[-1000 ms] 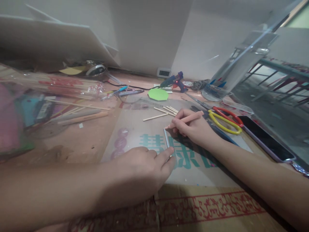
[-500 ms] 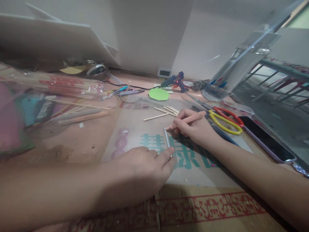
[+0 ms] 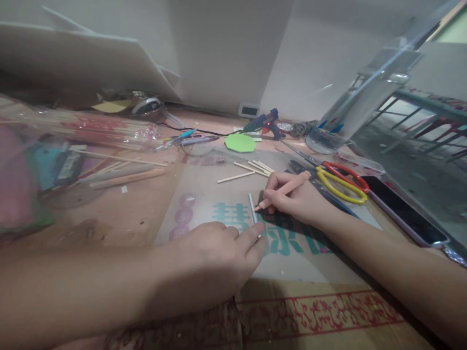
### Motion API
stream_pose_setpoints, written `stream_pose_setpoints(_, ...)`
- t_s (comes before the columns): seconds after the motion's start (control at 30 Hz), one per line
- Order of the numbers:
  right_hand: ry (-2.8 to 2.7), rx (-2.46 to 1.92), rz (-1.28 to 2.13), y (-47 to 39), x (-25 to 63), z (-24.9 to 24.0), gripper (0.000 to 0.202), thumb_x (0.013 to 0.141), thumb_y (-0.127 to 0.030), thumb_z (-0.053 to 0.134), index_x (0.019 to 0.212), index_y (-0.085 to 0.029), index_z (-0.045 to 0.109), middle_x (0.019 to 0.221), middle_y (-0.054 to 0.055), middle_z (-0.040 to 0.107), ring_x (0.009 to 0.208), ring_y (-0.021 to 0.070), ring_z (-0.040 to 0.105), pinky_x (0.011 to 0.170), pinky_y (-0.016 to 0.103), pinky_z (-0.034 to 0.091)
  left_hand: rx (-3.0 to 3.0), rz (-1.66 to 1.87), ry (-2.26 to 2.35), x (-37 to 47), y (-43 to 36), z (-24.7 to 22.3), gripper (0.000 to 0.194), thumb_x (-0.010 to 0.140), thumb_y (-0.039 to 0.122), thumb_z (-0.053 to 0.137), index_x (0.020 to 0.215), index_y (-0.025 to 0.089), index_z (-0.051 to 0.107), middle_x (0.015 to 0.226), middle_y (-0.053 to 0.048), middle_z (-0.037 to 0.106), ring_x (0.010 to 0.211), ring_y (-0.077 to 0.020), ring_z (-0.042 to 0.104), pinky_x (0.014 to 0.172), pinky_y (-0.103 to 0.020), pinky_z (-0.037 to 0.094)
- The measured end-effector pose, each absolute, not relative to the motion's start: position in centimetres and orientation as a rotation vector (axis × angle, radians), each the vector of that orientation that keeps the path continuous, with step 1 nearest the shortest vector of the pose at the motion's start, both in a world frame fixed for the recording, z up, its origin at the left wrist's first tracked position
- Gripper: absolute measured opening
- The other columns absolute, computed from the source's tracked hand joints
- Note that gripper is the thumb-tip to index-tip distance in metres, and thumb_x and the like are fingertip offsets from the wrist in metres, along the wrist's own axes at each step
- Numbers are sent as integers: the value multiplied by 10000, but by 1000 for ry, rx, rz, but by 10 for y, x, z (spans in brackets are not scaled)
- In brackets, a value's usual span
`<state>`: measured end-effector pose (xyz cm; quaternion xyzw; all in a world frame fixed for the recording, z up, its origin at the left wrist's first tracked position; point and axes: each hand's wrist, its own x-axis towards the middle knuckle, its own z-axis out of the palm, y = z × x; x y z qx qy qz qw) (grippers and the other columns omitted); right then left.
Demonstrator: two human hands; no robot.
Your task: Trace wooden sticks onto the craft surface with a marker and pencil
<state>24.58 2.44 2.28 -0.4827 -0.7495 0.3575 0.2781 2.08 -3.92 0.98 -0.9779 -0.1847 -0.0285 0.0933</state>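
Note:
My right hand (image 3: 295, 204) grips a peach-coloured pen (image 3: 290, 188), its tip touching or very near the side of a thin whitish stick (image 3: 251, 204). The near end of that stick lies under the fingertips of my left hand (image 3: 222, 250), which pins it on the translucent sheet (image 3: 204, 189). Green printed characters (image 3: 229, 214) show around the stick. Just past my right hand, several short wooden sticks (image 3: 251, 170) lie in a loose group, one (image 3: 235, 177) apart at their left.
Red-and-yellow-handled scissors (image 3: 345, 182) and a phone (image 3: 404, 209) lie at right. A glue gun (image 3: 264, 121) with a lit red light and a green octagon (image 3: 240, 143) are behind. A clear bottle (image 3: 328, 129) stands back right. Bagged sticks (image 3: 91, 126) lie at left.
The pen tip has moved from the stick's far end down along it towards my left hand. My left hand and the stick have stayed in place.

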Motion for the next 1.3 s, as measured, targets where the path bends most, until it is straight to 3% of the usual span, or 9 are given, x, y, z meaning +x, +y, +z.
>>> stream_pose_setpoints(0.2,-1952,-1367,826,25,241,22,217,895,-311,626,715,-193,595,633,17,704,453,103,560,426,213,392,-2938,-26,-611,21,-40,15,405,968,169,440,1354,123,552,1451,-176,603,769,-209,755,595,-322,564)
stream_pose_setpoints(0.4,-1954,-1398,776,24,238,25,214,905,-309,605,727,-191,604,668,27,706,438,89,523,415,217,386,-2950,-47,-581,20,-38,13,290,945,176,480,1202,139,609,1476,-178,577,742,-221,750,561,-328,545)
stream_pose_setpoints(0.73,-1951,-1362,780,24,243,23,204,883,-284,623,699,-195,622,657,30,696,510,133,605,463,245,432,-2819,-218,-559,21,-44,9,296,993,205,454,1212,130,637,1324,-147,699,683,-200,705,524,-329,471)
stream_pose_setpoints(1.1,-1995,-1335,825,25,241,22,199,893,-258,616,707,-186,610,636,23,701,562,137,658,494,216,465,-2860,-167,-548,21,-42,9,324,977,189,443,1242,136,623,1398,-144,654,701,-204,715,540,-341,472)
stream_pose_setpoints(1.3,-1953,-1345,824,26,240,21,211,919,-314,612,749,-191,585,640,16,694,456,97,553,426,212,397,-2851,-170,-546,20,-42,11,315,974,180,444,1224,137,629,1397,-140,656,680,-198,710,541,-339,466)
